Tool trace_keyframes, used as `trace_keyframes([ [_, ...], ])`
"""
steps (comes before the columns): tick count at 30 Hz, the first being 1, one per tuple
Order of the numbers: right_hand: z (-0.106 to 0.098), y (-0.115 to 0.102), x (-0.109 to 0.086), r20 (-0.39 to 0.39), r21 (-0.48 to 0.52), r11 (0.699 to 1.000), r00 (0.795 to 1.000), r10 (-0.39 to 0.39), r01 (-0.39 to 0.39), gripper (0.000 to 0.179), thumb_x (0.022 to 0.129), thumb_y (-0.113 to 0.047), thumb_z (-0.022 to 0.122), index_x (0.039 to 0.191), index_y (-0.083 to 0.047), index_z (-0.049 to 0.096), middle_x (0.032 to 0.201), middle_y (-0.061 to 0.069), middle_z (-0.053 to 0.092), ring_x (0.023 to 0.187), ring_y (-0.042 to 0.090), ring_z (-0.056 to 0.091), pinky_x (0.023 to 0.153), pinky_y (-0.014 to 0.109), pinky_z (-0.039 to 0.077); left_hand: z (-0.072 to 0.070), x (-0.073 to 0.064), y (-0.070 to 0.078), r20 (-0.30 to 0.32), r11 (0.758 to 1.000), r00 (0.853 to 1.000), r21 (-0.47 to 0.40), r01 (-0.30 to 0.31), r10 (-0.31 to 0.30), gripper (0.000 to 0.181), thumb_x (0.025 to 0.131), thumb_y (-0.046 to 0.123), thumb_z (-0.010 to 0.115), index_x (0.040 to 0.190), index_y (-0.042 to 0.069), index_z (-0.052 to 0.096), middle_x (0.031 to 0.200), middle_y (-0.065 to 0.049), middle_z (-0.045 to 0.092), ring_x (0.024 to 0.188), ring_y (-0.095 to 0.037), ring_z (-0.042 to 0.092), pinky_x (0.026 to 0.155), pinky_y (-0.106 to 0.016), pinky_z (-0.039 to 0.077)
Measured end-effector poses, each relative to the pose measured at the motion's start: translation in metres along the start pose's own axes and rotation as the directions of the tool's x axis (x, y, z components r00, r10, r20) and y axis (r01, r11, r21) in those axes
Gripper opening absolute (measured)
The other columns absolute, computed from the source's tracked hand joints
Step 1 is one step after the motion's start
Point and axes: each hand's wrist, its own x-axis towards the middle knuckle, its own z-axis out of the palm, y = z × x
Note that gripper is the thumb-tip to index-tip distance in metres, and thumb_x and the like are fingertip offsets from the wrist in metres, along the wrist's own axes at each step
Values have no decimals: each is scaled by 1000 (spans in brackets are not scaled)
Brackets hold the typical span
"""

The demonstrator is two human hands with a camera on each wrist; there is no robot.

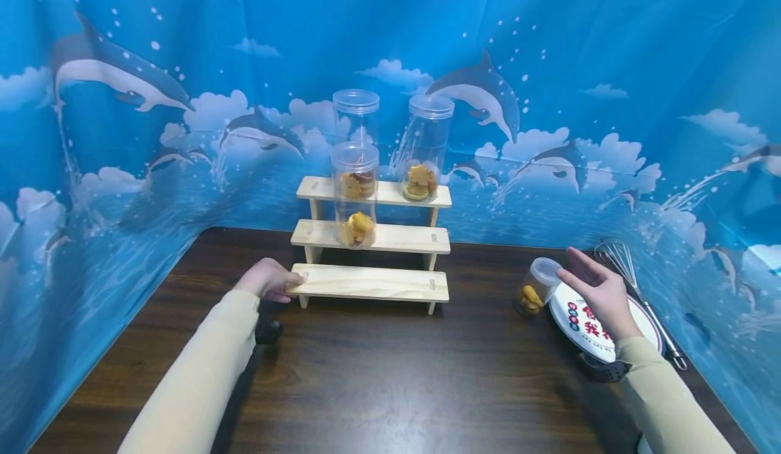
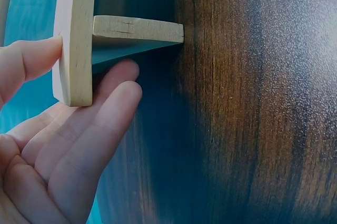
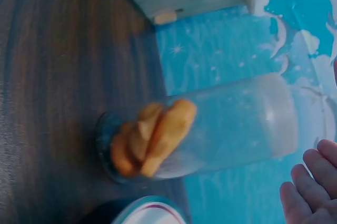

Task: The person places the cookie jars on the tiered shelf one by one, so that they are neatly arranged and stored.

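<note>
My left hand (image 1: pixel 268 280) holds the left end of the lowest step of a three-tier wooden stand (image 1: pixel 372 282). In the left wrist view, the thumb (image 2: pixel 39 58) lies on the step's upper face and the fingers (image 2: pixel 113 118) are beneath it. At the right, my right hand (image 1: pixel 601 295) is beside a clear lidded jar (image 1: pixel 537 284) with yellow-brown snack pieces at its bottom. The right wrist view has this jar (image 3: pixel 231 124) upright, with a gap between its lid and my extended fingers (image 3: pixel 305 187).
Two tall jars, left (image 1: pixel 356 112) and right (image 1: pixel 427 142), stand on the top step. A third jar (image 1: pixel 354 196) is on the middle step. Under my right forearm lies a round white lid with red print (image 1: pixel 579 325), beside a whisk (image 1: pixel 659 318). A dolphin-print curtain (image 1: pixel 244 47) surrounds the dark table.
</note>
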Motion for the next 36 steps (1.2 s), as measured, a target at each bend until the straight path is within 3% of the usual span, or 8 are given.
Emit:
trace_keyframes([
  [5,8,6,1,44,-7,1000,999,14,-14,68,93,-37,59,148,-10,30,148,19,34,133,37,37,86,3,43,0,-1,-1,-1,1000,1000,-1,-2,2,47,89,17,64,117,-19,52,75,-6,48,57,-10,61,66,-26,60],
  [11,18,6,5,30,-7,999,998,47,-46,70,91,-42,60,148,-14,32,148,16,36,130,39,41,85,9,48,0,0,-1,8,1000,1000,-12,-7,7,47,89,16,63,118,-19,51,76,-7,49,57,-10,61,65,-25,60],
  [14,21,7,6,13,-12,998,998,62,-62,69,90,-44,61,148,-17,34,137,17,48,105,33,56,65,18,52,0,1,-1,12,1000,1000,-20,-8,8,46,88,15,63,118,-19,51,75,-6,48,57,-9,61,64,-25,60],
  [16,23,8,5,1,-16,997,997,72,-72,68,89,-45,61,147,-18,36,123,16,52,83,25,54,53,25,49,0,1,-1,12,1000,1000,-24,-9,9,46,88,15,62,118,-19,51,74,-6,49,57,-9,61,64,-25,60],
  [18,25,9,5,-13,-9,997,997,81,-81,68,89,-45,62,146,-17,38,114,14,51,71,19,47,43,27,40,0,1,-1,13,999,1000,-33,-10,10,46,88,14,62,118,-19,51,75,-6,49,57,-9,62,64,-25,60],
  [28,28,10,5,-46,20,992,991,124,-123,69,86,-48,63,143,-14,43,135,19,50,92,8,52,49,25,42,0,3,-2,5,999,1000,-34,-4,4,48,88,14,63,119,-20,49,77,-7,48,57,-10,62,64,-25,60],
  [36,29,7,4,-84,20,991,987,136,-135,67,86,-49,64,140,-14,47,133,19,52,88,9,52,49,24,43,0,1,-3,-1,1000,1000,-28,-9,9,45,88,15,64,116,-18,52,74,-6,47,57,-10,61,62,-24,59],
])
